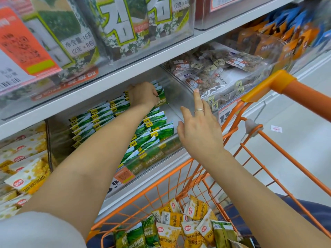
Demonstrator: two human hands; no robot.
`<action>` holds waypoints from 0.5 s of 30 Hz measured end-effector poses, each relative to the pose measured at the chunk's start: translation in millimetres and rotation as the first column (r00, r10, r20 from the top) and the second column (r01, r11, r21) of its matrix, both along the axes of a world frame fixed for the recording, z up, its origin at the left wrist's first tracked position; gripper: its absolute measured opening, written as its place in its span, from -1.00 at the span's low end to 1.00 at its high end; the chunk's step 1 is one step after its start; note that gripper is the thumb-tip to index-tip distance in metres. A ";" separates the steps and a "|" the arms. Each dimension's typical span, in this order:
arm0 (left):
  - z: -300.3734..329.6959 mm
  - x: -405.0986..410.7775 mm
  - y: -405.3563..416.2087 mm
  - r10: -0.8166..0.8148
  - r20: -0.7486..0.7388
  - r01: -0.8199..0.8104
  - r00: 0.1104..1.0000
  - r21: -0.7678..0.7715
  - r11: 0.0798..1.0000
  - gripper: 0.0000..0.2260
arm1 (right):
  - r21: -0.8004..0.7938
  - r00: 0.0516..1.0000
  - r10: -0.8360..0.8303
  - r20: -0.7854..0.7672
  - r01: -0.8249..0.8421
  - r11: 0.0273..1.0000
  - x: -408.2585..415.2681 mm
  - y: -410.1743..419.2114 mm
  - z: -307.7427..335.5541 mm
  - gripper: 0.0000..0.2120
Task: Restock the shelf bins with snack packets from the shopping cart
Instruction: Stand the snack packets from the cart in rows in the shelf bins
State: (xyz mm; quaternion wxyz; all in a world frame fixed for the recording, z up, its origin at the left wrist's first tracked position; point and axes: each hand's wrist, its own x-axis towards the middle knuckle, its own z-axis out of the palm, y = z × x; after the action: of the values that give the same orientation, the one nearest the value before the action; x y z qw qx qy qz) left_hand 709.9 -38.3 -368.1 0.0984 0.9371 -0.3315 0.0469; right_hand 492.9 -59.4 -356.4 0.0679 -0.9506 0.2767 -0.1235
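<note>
Many green packets [143, 140] fill the bin [172, 145]; left hand [143, 95] grips another — apparently several — right hand [200, 133] hovers open-fingered, and the cart [268, 140] holds more — unfinished.

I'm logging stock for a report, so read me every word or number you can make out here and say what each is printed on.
"CRAB ROE FLAVORED": yellow and white snack packet in the left shelf bin, and yellow packets in the orange wire cart.
"(2克×8包)": green and white seaweed bags on the upper shelf.
"13": orange price tag, partly hidden.
Green pea packets, brown packets, QR sign: too blurred.
</note>
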 end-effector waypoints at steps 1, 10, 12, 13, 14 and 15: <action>-2.8 0.6 -5.0 -0.003 0.034 0.000 0.999 0.073 0.997 -0.92 | -0.003 1.000 0.002 -0.002 -0.002 1.000 0.2 0.1 0.1 -0.57; 18.5 -2.2 6.3 -0.009 -0.098 -0.002 0.995 -0.110 0.994 -0.80 | 0.011 0.999 0.007 0.047 -0.008 1.000 0.4 -2.4 -2.9 -0.56; 36.1 -25.9 34.9 -0.051 -0.193 -0.010 0.980 -0.300 0.954 -0.86 | -0.027 0.975 0.107 0.195 -0.103 0.994 -4.0 -2.1 -0.2 -0.61; 45.1 -43.3 54.2 -0.088 -0.198 0.009 0.976 -0.367 0.930 -0.89 | -0.074 0.926 0.194 0.325 -0.180 0.981 -8.3 -0.6 -1.1 -0.68; 53.5 -65.1 76.8 -0.131 -0.173 0.051 0.976 -0.403 0.914 -0.89 | -0.111 0.850 0.281 0.446 -0.259 0.959 -15.1 3.3 -1.8 -0.74; 59.7 -88.6 101.9 -0.172 -0.153 0.094 0.973 -0.420 0.903 -0.90 | -0.144 0.775 0.364 0.517 -0.340 0.929 -24.4 8.9 -2.1 -0.79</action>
State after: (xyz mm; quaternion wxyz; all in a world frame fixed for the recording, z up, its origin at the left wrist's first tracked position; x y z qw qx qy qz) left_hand 621.3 63.6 -308.4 0.3261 0.8709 -0.3670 0.0207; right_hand 468.5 -50.5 -358.5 0.1442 -0.9139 0.0613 -0.3746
